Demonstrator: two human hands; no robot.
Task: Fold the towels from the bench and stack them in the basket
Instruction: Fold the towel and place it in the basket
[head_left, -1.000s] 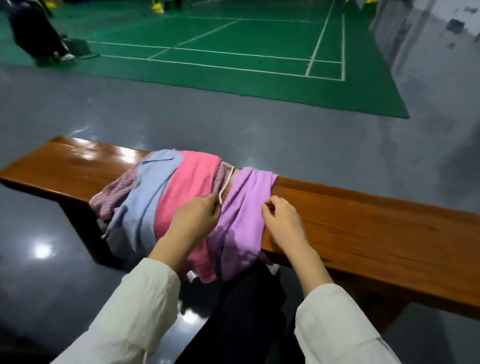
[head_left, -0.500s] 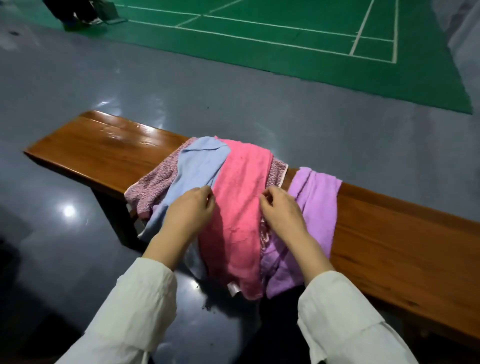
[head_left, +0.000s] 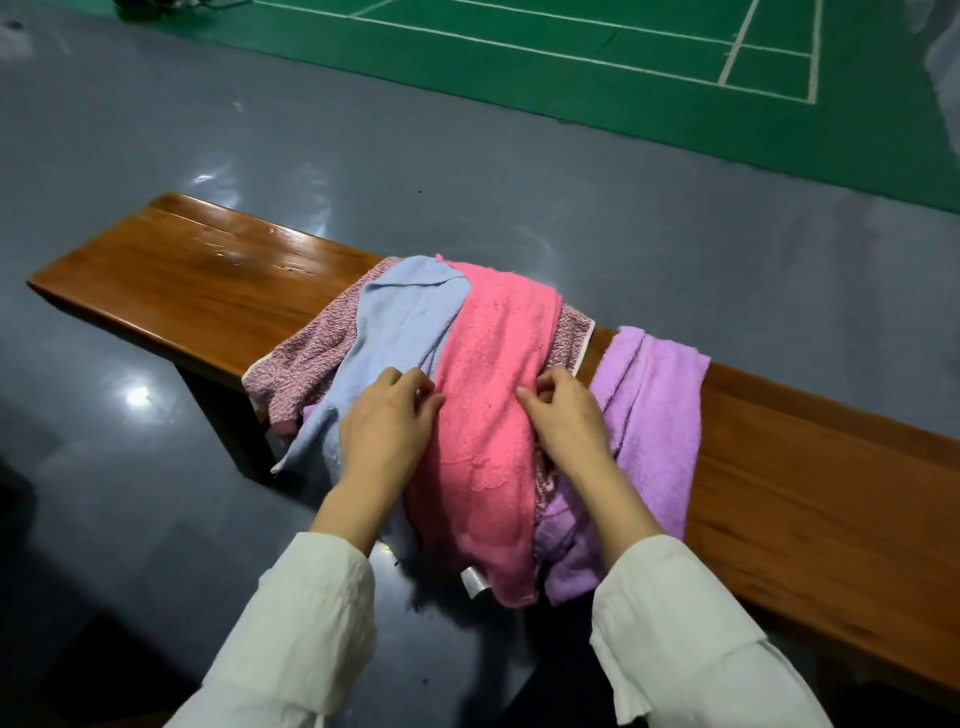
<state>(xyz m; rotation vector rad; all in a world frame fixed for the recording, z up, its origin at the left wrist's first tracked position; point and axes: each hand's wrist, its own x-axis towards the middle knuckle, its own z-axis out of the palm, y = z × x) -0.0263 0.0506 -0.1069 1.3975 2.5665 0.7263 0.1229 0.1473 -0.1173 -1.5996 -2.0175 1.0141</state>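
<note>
Both hands have shifted off the purple towel and onto the pink one since a second ago, and they are now set on its two edges.

Far left, the wooden counter (head_left: 171, 280) lies bare and glossy on the grey floor (head_left: 519, 176). Then the heap begins: a speckled maroon towel (head_left: 306, 358) at the bottom, a light blue towel (head_left: 400, 322) draped over it and hanging off the near edge. Left hand (head_left: 387, 428) sits where blue meets pink, fingers curled down onto the cloth, grip loosely closed at the left edge of the pink towel (head_left: 488, 415); whether it really pinches the cloth, I cannot tell. The pink one runs across the top of the heap and trails down over the front of the counter.

Right hand (head_left: 563, 421) presses on the pink towel's right edge, thumb and fingertips drawn together in what looks like a pinch on the fabric. Just beyond it, the purple towel (head_left: 649, 410) lies partly apart from the heap, also spilling over the front. White sleeves (head_left: 675, 639) cover both forearms. Green court (head_left: 623, 78) behind.
</note>
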